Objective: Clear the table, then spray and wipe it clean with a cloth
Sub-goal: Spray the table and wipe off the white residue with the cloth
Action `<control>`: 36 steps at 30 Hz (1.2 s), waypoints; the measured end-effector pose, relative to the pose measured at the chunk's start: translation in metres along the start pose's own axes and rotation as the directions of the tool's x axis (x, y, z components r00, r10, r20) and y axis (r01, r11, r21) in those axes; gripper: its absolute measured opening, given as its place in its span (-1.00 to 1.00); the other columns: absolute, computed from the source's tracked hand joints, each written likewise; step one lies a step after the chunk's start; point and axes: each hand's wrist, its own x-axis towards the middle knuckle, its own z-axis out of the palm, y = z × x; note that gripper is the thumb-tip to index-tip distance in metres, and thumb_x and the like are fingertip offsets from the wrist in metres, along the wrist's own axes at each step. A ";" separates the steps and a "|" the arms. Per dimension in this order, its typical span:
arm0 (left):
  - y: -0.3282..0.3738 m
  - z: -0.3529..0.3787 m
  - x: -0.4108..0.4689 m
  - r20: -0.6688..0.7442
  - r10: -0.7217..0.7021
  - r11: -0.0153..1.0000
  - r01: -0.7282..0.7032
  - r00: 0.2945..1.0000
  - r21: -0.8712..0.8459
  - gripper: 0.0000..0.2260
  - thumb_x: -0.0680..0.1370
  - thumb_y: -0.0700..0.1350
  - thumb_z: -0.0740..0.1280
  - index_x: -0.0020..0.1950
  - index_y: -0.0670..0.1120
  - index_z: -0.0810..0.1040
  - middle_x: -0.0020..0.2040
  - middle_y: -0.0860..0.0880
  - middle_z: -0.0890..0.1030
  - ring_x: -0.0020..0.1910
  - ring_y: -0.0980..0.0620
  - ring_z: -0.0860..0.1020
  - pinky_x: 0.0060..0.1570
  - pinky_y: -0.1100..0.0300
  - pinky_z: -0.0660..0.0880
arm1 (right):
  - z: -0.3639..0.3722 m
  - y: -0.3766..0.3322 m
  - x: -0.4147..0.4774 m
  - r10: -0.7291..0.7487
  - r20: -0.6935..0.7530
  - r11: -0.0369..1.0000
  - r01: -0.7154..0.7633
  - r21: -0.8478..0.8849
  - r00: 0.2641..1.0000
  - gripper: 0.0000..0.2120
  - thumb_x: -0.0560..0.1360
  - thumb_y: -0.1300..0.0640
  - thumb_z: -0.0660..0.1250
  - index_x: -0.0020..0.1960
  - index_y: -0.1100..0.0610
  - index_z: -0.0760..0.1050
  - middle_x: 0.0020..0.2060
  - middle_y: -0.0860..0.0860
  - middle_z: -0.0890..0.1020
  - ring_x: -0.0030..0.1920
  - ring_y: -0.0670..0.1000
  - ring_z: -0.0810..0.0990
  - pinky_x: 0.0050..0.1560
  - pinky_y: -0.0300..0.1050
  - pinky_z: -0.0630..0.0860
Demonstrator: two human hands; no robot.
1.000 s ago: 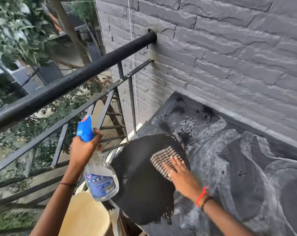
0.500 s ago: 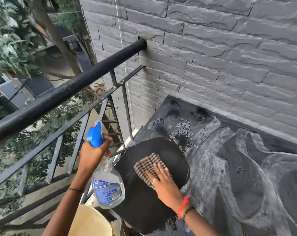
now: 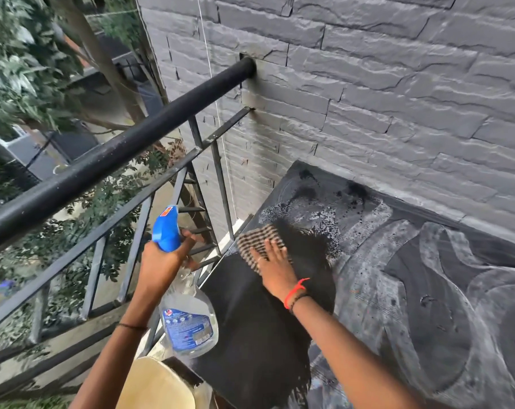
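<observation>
At the table's [image 3: 427,305] nine o'clock edge, right hand [image 3: 272,262] presses cloth [image 3: 257,240] flat-fingered, left hand [image 3: 162,264] grips spray bottle [image 3: 188,326]; wiping in hand, dusty three o'clock side judged next

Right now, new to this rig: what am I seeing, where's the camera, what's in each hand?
No machine here: these are a person's two bare hands, filmed by one wide camera worn on their head, looking down. The left hand grips a spray bottle with a blue trigger head, beside a black railing. The right hand presses flat on a checked cloth on the table. Near the cloth the top is wet and black; the rest is dusty grey.
</observation>
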 end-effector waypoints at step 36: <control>0.019 0.044 0.060 -0.044 0.034 0.999 -0.035 0.998 -0.018 -0.88 0.51 -0.26 0.39 -0.16 -0.09 0.50 -0.29 -0.03 0.54 -0.54 0.08 0.49 -0.34 0.10 0.52 | -0.010 0.143 0.004 -0.025 -0.017 0.997 0.024 -0.070 1.000 -0.34 0.56 0.24 0.12 0.54 -0.11 -0.07 0.55 0.13 -0.05 0.56 0.13 -0.11 0.53 0.09 -0.09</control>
